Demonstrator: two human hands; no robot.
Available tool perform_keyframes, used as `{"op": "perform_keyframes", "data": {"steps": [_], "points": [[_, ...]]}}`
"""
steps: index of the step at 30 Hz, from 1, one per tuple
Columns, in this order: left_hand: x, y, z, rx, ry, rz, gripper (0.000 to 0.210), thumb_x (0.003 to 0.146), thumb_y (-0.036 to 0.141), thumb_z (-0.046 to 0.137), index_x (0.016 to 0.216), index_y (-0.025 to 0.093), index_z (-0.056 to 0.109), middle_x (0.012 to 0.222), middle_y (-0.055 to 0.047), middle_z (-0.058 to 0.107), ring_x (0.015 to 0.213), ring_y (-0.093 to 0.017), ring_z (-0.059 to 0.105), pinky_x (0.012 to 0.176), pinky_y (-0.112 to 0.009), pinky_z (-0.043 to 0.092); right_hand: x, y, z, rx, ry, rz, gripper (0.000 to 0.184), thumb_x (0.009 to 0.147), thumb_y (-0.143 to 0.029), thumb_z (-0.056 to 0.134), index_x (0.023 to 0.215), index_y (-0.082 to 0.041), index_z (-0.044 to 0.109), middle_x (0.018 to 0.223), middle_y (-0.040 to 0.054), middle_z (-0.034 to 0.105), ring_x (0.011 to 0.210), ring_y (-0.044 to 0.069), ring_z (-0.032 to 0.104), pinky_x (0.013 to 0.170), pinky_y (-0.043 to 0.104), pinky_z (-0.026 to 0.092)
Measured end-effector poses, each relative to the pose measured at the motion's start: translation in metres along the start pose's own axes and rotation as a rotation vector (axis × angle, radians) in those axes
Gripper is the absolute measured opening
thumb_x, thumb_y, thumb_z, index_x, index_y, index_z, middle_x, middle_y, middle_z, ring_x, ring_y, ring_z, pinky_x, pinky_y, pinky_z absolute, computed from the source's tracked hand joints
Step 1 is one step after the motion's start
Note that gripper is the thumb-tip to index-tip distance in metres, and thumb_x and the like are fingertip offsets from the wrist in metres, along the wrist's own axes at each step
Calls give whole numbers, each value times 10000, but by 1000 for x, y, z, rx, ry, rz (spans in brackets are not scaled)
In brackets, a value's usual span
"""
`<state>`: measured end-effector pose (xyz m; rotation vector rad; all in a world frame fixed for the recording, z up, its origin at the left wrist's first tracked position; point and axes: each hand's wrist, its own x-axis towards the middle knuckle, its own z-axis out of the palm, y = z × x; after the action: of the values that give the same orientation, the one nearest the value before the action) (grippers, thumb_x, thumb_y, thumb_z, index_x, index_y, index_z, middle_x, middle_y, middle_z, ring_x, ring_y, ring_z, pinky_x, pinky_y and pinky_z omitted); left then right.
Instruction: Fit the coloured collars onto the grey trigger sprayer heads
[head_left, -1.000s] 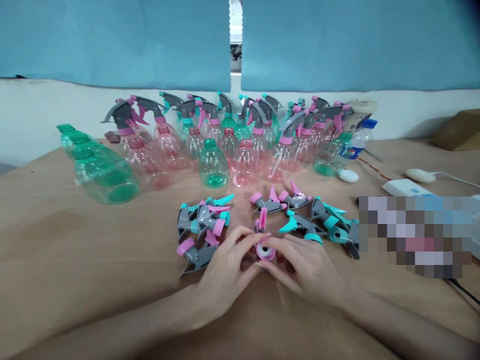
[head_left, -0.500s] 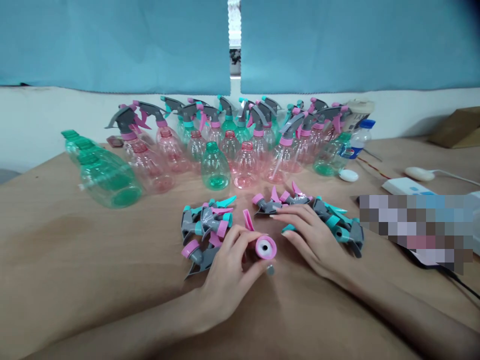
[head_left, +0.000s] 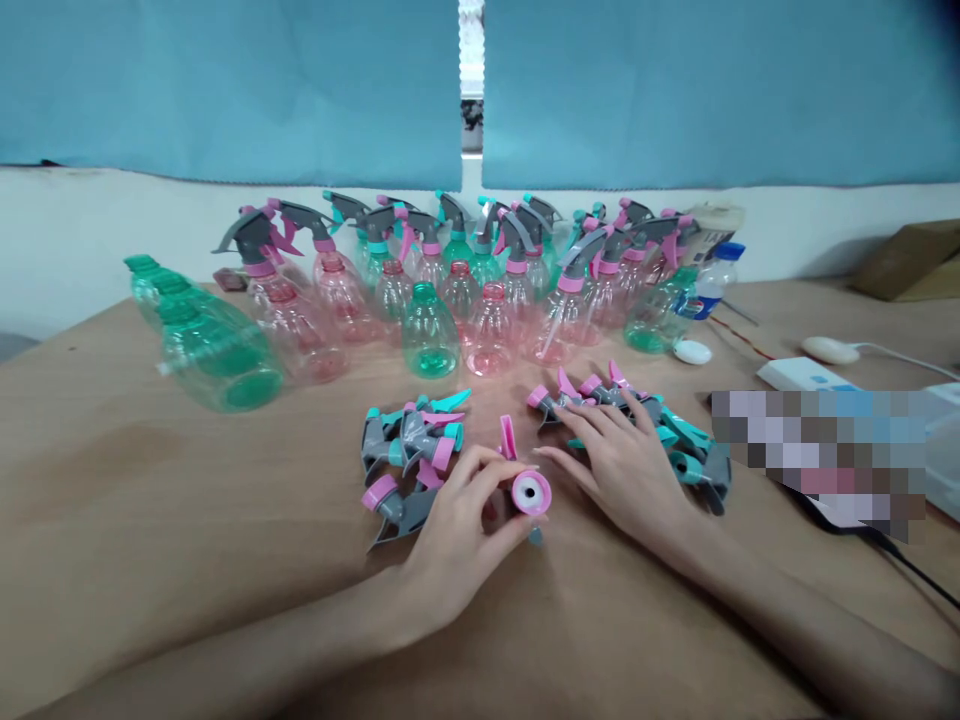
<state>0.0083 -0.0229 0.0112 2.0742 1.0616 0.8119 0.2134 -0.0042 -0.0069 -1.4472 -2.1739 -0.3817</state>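
Observation:
My left hand (head_left: 457, 535) is closed round a pink-collared trigger spray head (head_left: 532, 493), its round opening facing me and its pink trigger pointing up. Most of its body is hidden by my fingers. Fingers apart, my right hand (head_left: 626, 470) rests over a group of spray heads (head_left: 604, 392) with pink and turquoise parts, touching the pink ones. Turquoise spray heads (head_left: 694, 455) lie just right of that hand. To the left of my left hand is another group of grey spray heads (head_left: 420, 440) with pink and turquoise collars.
Behind stand several spray bottles with heads fitted (head_left: 571, 300), and open-necked pink (head_left: 491, 335) and green bottles (head_left: 431, 335). Green bottles (head_left: 217, 350) are at the left. At right are a blue-capped bottle (head_left: 716, 280), a white power strip (head_left: 806, 378) and a pixelated device (head_left: 832, 460).
My right hand has pushed the pink spray heads a little to the right and away from the held one. My left hand keeps its hold in nearly the same place.

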Motion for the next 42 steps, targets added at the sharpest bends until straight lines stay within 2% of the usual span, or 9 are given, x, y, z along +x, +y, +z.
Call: {"op": "perform_keyframes", "data": {"steps": [4,7,11,20,25,29,32,35,42], "points": [[1,-2,1,26,-3,3,268,820,131,636,1061,239,591,1007,-12,506,859,-146,529,731,-262,453,-4,-9,-17,389,135,-50,158,918,-252,500,990,-168,613,886,55,689,847,183,625,902,401,438],[0,-3,2,52,-22,18,240,844,164,606,1074,229,580,1010,-25,511,848,-151,532,726,-278,468,-9,-20,-24,530,90,-149,129,910,-204,502,943,-151,615,762,44,650,728,162,592,680,300,478],[-1,-6,3,94,-43,26,251,850,164,582,1095,218,560,1041,-43,518,868,-167,543,754,-309,481,-14,-31,-21,481,68,-217,121,898,-231,540,909,-137,615,693,24,604,648,145,542,607,274,442],[-1,-3,2,72,-60,8,231,879,234,571,1108,218,546,1067,-57,505,949,-197,533,824,-349,480,-16,-32,-22,281,113,-215,212,906,-315,535,968,-143,641,672,17,666,564,139,572,535,265,420],[0,-3,2,129,-42,40,283,869,183,577,1146,229,539,1056,-50,497,966,-195,526,857,-357,468,-19,-34,-19,303,132,-228,218,903,-282,544,1020,-124,638,783,61,723,588,146,628,569,276,457],[-1,-5,3,185,-64,63,348,871,157,563,1211,222,525,1032,-60,501,929,-193,538,809,-345,490,-19,-32,-16,319,153,-211,185,888,-282,566,976,-138,640,733,38,720,568,141,627,566,276,468],[-1,-7,4,227,-90,61,382,876,171,551,1252,217,501,1006,-61,524,865,-188,554,752,-343,507,-19,-32,-15,331,151,-191,163,879,-282,579,970,-159,636,699,13,710,586,140,634,733,334,504],[-2,-9,5,248,-101,51,406,869,195,567,1266,217,484,1029,-70,559,886,-206,574,758,-369,516,-20,-34,-13,362,168,-199,175,866,-273,601,996,-157,621,686,6,702,571,134,623,965,455,415],[-2,-8,5,111,-101,94,369,881,207,549,1240,222,465,1187,-71,611,1048,-210,595,902,-394,489,-17,-34,-13,330,107,-209,168,880,-316,570,951,-181,640,583,-23,618,548,143,563,981,486,381]]}}
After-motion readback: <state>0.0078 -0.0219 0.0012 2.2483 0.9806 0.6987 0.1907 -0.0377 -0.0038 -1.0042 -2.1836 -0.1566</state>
